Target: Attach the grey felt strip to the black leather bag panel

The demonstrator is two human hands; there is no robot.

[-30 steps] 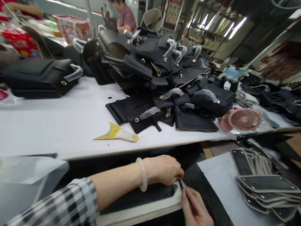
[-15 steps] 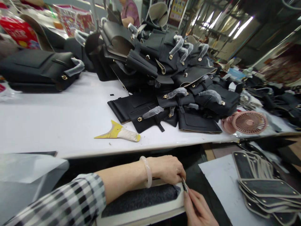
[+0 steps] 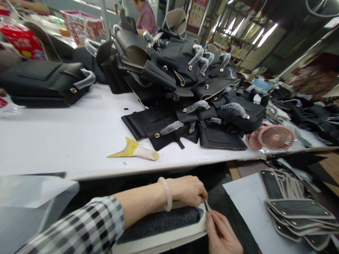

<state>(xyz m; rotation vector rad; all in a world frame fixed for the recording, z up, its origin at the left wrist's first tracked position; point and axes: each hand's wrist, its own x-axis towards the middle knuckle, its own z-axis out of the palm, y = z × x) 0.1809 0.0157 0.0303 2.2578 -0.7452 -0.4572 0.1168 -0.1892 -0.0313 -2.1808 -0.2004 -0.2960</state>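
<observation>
No text can be read. The red and yellow poster behind the pile of black bags and the red packaging left of that pile carry print too blurred to make out.

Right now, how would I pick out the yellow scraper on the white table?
Start at the white table and its heap of black bag parts. Just left of the heap's front lies the scraper: the only yellow, fan-shaped tool, with a white-wrapped handle.

right hand cut off below, small tool unclear
</observation>
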